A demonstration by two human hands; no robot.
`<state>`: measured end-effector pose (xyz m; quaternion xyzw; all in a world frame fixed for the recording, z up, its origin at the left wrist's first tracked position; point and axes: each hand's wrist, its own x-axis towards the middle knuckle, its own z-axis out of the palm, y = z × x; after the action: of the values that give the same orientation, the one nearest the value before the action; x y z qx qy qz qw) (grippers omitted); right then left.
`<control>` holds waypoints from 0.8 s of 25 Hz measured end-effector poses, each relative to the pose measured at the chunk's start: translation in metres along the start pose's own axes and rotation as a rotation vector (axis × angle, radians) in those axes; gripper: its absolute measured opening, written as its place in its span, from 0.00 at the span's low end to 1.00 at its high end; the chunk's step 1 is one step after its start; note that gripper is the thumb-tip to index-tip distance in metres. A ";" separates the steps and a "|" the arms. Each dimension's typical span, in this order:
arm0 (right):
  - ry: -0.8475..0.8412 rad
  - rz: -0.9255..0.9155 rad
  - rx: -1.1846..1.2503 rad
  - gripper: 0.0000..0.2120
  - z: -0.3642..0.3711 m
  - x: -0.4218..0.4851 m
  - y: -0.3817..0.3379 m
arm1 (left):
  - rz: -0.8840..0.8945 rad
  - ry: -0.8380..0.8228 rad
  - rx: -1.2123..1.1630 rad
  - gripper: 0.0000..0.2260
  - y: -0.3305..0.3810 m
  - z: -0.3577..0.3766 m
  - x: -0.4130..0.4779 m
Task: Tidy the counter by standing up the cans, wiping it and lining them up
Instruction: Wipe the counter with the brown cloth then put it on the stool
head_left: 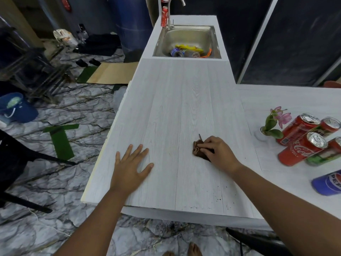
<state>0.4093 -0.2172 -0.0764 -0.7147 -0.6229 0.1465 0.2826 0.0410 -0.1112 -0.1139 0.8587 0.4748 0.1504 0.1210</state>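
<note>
Cans (302, 143) crowd the right side of the pale, wood-grain counter (175, 100), standing upright in a tight cluster: red cola cylinders with shiny silver tops, a green-banded one partly hidden behind them, and a blue cola can (328, 182) nearer the front edge, cut off by the frame. Just left of the cluster sits a small white pot with a pink orchid (273, 124), between the cans and the open stretch of counter. On that stretch the right hand (219, 153) presses a crumpled brown cloth (198, 149) flat against the surface, fingers close together and curled over the wad, well apart from the cans. The left hand (132, 164) lies palm-down near the counter's left edge, fingers spread wide, holding nothing. Dark specks dot the laminate near the front edge. At the far end a stainless steel sink (186, 36) holds colourful wrappers and crushed containers, and one more red can (164, 16) stands upright beside the curved metal tap (172, 12). Grey veined marble-pattern flooring (77, 111) runs along the left.
</note>
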 end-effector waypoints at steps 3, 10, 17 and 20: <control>0.029 -0.041 0.008 0.12 0.006 -0.037 -0.007 | 0.002 -0.005 0.008 0.31 0.001 0.001 -0.001; -0.004 -0.133 0.020 0.15 0.011 -0.119 -0.037 | -0.035 -0.032 0.060 0.31 0.010 0.006 -0.009; -0.080 -0.204 0.034 0.16 0.010 -0.170 -0.058 | 0.005 -0.094 0.087 0.32 0.022 0.011 -0.040; -0.127 -0.157 0.083 0.13 0.008 -0.171 -0.059 | 0.017 -0.086 0.090 0.32 0.026 0.013 -0.055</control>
<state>0.3258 -0.3782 -0.0724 -0.6406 -0.6870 0.1945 0.2825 0.0381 -0.1720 -0.1247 0.8729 0.4683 0.0928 0.1011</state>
